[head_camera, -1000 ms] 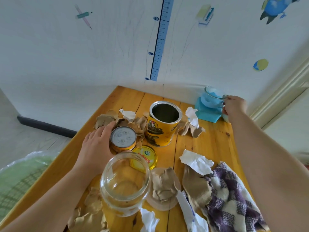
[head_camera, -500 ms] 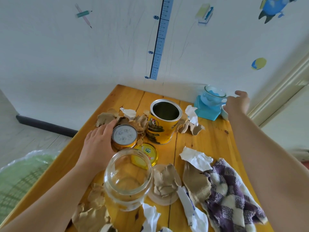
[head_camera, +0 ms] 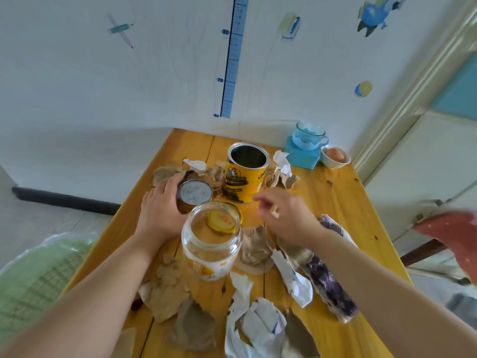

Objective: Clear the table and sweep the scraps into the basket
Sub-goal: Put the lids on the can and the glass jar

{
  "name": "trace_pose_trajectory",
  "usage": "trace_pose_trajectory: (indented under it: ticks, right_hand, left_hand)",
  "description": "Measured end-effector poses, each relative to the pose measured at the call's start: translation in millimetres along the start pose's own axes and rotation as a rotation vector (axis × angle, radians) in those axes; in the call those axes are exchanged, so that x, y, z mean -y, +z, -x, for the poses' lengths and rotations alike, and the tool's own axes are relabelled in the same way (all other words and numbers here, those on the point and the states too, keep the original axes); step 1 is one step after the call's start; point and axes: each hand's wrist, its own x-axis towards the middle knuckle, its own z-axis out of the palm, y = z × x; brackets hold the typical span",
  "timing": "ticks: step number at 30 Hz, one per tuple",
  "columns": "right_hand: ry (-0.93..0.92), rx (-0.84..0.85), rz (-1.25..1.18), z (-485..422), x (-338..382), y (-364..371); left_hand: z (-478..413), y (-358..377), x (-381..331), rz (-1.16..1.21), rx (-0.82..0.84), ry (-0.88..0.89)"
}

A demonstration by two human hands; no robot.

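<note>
The desk (head_camera: 333,202) is glossy yellow-orange pine planks with dark knots, pushed against a white wall. Torn scraps (head_camera: 165,293) lie all over it: soft, crumpled brown paper with ragged edges and stiffer white pieces folded into creases.

The left hand (head_camera: 161,210) lies with its grip curled round the side of a small tin (head_camera: 194,196), a squat round can with a dull silver lid and amber wall. Just behind the tin more brown scraps are heaped.

The right hand (head_camera: 286,218) hangs above the desk, blurred, fingers loosely bent; something small and pale shows by the fingertips, but I cannot tell whether the grip is closed on it.

Between the hands stands a clear glass jar (head_camera: 211,241), round-shouldered, open-mouthed, with a yellow print low on its wall. Through its mouth shows a flat yellow lid (head_camera: 223,219) lying on the desk behind it. Farther back stands a tall yellow can (head_camera: 246,173), open, its inside grey metal.

By the right forearm lies a checked purple-and-white cloth (head_camera: 330,282), rumpled. At the far right corner a glass cup (head_camera: 308,136) sits on a blue block (head_camera: 302,157), with a white bowl (head_camera: 335,157) holding an egg beside it.

The basket (head_camera: 33,275) is off the desk's left edge on the floor: green weave, lined with a clear plastic bag.
</note>
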Motion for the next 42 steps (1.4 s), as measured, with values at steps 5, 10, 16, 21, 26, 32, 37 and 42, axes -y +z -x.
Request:
trace_pose_trajectory:
  ticks: [5, 10, 16, 21, 26, 32, 37, 42]
  right_hand:
    - [0.095, 0.517, 0.273, 13.8, 22.7, 12.4]
    - [0.119, 0.293, 0.169, 18.4, 27.7, 20.0]
    - [0.189, 0.15, 0.305, 14.6, 16.6, 11.9]
    - [-0.01, 0.279, 0.252, 24.5, 29.0, 9.0]
    - [0.085, 0.522, 0.337, 26.5, 38.2, 9.3]
    - [0.187, 0.362, 0.209, 21.4, 36.2, 6.7]
    - [0.213, 0.21, 0.293, 12.5, 24.7, 6.8]
    - [0.056, 0.453, 0.335, 19.5, 32.6, 3.1]
  left_hand:
    - [17.7, -9.6, 0.8, 0.156, -0.134, 0.072]
    - [44.2, -19.2, -17.8, 0.401, -0.199, 0.077]
    - [71.8, -25.1, -35.9, 0.778, -0.066, 0.179]
    - [84.2, -19.5, -40.6, 0.513, 0.053, 0.245]
    - [87.5, -14.9, -45.1, 0.473, 0.049, 0.229]
    - [89.3, -14.2, -47.4, 0.49, 0.048, 0.235]
    - [89.4, -12.8, -47.7, 0.511, 0.048, 0.232]
    - [88.8, -12.6, -47.2, 0.505, 0.046, 0.207]
